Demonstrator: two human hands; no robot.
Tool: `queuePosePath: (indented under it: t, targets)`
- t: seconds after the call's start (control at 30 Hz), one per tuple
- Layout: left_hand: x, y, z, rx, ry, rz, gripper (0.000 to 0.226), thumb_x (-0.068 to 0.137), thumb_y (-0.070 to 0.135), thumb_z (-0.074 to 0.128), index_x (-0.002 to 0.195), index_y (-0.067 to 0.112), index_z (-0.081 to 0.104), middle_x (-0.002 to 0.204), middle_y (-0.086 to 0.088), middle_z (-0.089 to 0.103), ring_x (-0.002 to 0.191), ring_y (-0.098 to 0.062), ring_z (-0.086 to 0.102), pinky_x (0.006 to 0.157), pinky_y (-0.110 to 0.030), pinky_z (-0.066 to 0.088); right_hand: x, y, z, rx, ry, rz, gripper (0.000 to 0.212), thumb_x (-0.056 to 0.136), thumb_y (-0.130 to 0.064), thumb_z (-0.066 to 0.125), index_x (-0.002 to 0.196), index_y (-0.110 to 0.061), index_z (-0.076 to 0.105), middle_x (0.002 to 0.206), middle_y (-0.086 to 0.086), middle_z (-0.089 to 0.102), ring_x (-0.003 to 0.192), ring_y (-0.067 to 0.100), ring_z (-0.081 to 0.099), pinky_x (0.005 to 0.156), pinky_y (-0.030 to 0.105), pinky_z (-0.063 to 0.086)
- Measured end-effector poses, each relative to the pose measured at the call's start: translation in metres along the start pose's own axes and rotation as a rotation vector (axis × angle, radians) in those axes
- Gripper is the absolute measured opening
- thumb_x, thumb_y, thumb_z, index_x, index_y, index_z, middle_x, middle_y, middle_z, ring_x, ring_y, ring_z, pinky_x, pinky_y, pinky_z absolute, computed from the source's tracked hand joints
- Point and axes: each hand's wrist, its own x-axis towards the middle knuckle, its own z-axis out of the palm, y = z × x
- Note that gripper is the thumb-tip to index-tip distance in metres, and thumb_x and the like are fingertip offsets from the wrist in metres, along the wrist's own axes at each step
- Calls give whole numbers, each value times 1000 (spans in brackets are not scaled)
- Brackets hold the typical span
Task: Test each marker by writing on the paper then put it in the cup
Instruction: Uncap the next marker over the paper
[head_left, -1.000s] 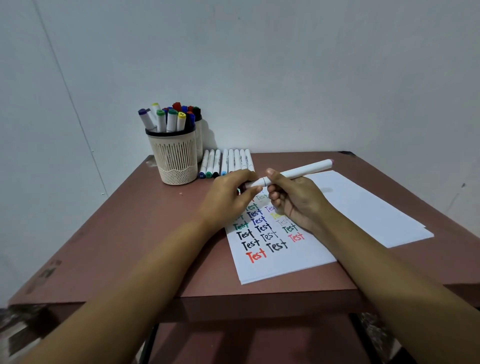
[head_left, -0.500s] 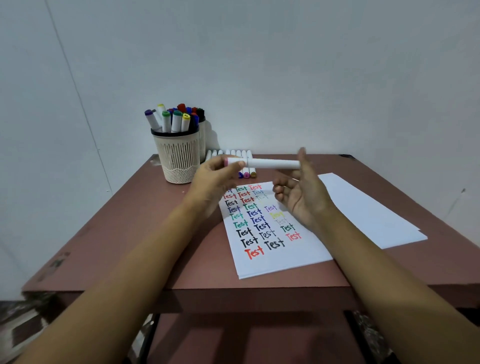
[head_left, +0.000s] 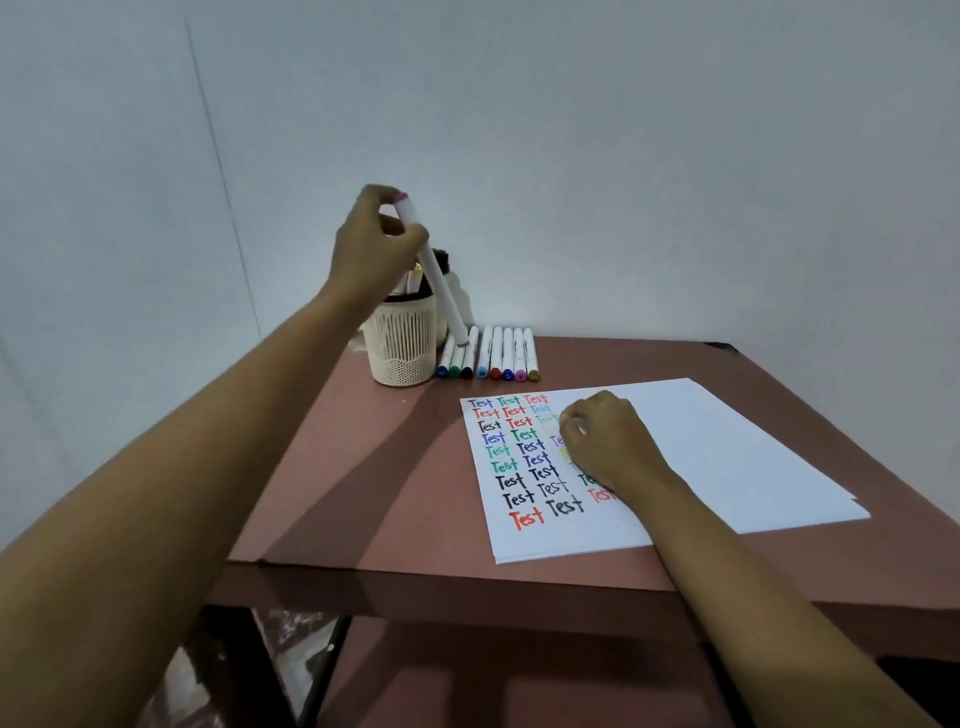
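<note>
1. Fingers (head_left: 408, 240) of the left hand (head_left: 371, 254) pinch a white marker (head_left: 441, 291) near its pink top.
2. It leans, its low end just beside the cup (head_left: 400, 348).
3. The right hand (head_left: 608, 441) rests curled on the paper (head_left: 727, 457); I cannot tell if it holds anything.

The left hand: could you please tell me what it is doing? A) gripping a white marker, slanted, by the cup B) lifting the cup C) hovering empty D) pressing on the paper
A: the left hand grips the white marker near its pink end, slanting down beside the mesh cup, clear of the paper.
</note>
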Motion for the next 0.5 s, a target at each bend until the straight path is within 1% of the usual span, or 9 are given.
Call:
queuePosePath:
  t: [0.1,0.23,0.3,0.37,0.43,0.5]
  targets:
    - [25,8,-18,63,63,27,37,84,11,52,120,12,48,79,2,55,76,-21,62,80,-40,56,-2,-3,-2,-17,-1,-3,33,96,-23,44,113,-8,69,117,13,60,111,27,52,92,34,45]
    - [47,19,-32,78,102,42,38,85,10,51,123,10,47,76,2,52,78,-22,59,79,-39,56,-3,-3,-3,-25,3,-9,32,96,-23,45,112,-9,69,116,12,61,108,26,53,91,34,47]
    - [54,23,-35,111,102,55,38,85,10,51,123,11,47,79,1,52,79,-22,58,76,-37,56,-3,-3,-4,-37,1,-14,32,96,-23,45,112,-10,69,115,11,61,108,25,53,90,34,47]
    - [57,23,-35,157,88,84,38,86,11,51,124,12,47,85,-3,55,81,-22,59,73,-34,54,-3,-3,-4,-38,2,-13,31,96,-23,45,112,-10,69,115,11,61,108,25,53,90,35,47]
    - [58,19,-33,215,51,106,37,87,11,51,124,12,46,91,-7,56,83,-24,60,71,-34,52,-3,-3,-3,-42,6,-11,31,96,-22,45,112,-10,69,115,11,61,108,25,52,89,35,47]
    - [55,11,-29,277,17,117,37,89,10,51,125,10,45,86,-6,55,80,-25,59,73,-36,52,-3,-3,-3,-46,8,-9,31,96,-23,45,112,-10,68,116,10,61,108,25,52,89,36,47]
